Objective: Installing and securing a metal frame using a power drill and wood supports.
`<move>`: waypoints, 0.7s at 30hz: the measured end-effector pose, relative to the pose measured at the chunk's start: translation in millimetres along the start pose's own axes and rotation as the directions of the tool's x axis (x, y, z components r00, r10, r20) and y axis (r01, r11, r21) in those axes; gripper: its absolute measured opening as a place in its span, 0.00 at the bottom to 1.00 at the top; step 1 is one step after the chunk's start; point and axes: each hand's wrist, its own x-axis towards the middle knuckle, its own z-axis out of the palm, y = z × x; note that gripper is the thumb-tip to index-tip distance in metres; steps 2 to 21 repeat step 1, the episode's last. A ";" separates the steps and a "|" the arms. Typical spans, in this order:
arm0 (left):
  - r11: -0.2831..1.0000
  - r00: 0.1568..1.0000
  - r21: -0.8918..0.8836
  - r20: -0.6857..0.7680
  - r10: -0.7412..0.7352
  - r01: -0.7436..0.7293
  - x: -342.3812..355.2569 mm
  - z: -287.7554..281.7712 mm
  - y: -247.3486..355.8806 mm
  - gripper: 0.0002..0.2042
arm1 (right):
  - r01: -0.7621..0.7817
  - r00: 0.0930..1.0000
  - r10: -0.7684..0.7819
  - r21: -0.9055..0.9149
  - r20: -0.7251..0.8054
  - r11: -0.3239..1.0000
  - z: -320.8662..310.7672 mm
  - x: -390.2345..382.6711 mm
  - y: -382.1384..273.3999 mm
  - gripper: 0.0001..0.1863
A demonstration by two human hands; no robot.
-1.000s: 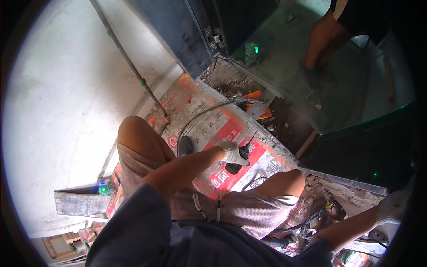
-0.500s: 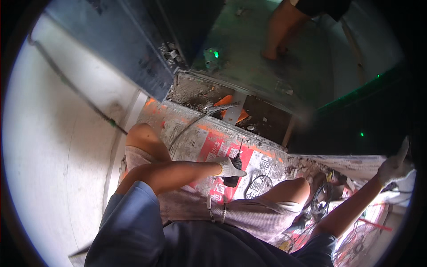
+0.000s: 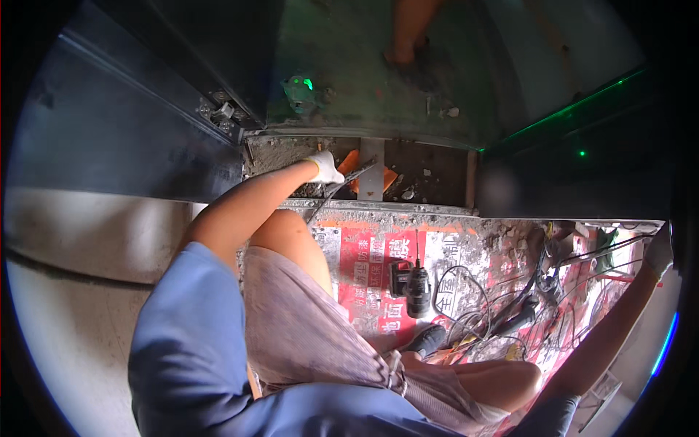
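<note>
My left hand (image 3: 325, 167), in a white glove, reaches into the rubble-filled floor recess (image 3: 429, 175). Its fingers are drawn together right beside a dark cable (image 3: 353, 177); whether they grip it is hidden. Below, a black power drill (image 3: 418, 291) with a long thin bit lies on the red and white floor sheet (image 3: 364, 284), touched by neither hand. At the far right, my gloved right hand (image 3: 660, 251) is against the end of a dark panel (image 3: 575, 182). It is dim there, but the fingers look stretched upward along the edge.
Loose wires (image 3: 473, 320) and debris tangle on the floor to the right. Orange pieces (image 3: 349, 160) and a metal strip (image 3: 371, 178) lie in the recess. Beyond stand a device with a green light (image 3: 300, 93) and another person's leg (image 3: 411, 33). A dark panel (image 3: 124, 124) borders the left.
My left hand has let go of the drill, which now lies on the sheet, and has moved forward into the recess. The view has turned, and my right hand stays by the dark panel.
</note>
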 end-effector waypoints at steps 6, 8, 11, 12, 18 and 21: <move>0.988 0.992 -0.089 0.003 -0.126 0.126 -14.0 7.6 -55.7 0.33 | -0.076 0.997 0.076 0.103 0.001 0.992 46.1 -6.0 -93.9 0.24; 0.988 0.992 -0.089 0.003 -0.126 0.126 -14.0 7.6 -55.7 0.33 | -0.076 0.997 0.076 0.103 0.001 0.992 46.1 -6.0 -93.9 0.24; 0.988 0.992 -0.089 0.003 -0.126 0.126 -14.0 7.6 -55.7 0.33 | -0.076 0.997 0.076 0.103 0.001 0.992 46.1 -6.0 -93.9 0.24; 0.988 0.992 -0.089 0.003 -0.126 0.126 -14.0 7.6 -55.7 0.33 | -0.076 0.997 0.076 0.103 0.001 0.992 46.1 -6.0 -93.9 0.24; 0.988 0.992 -0.089 0.003 -0.126 0.126 -14.0 7.6 -55.7 0.33 | -0.076 0.997 0.076 0.103 0.001 0.992 46.1 -6.0 -93.9 0.24; 0.988 0.992 -0.089 0.003 -0.126 0.126 -14.0 7.6 -55.7 0.33 | -0.076 0.997 0.076 0.103 0.001 0.992 46.1 -6.0 -93.9 0.24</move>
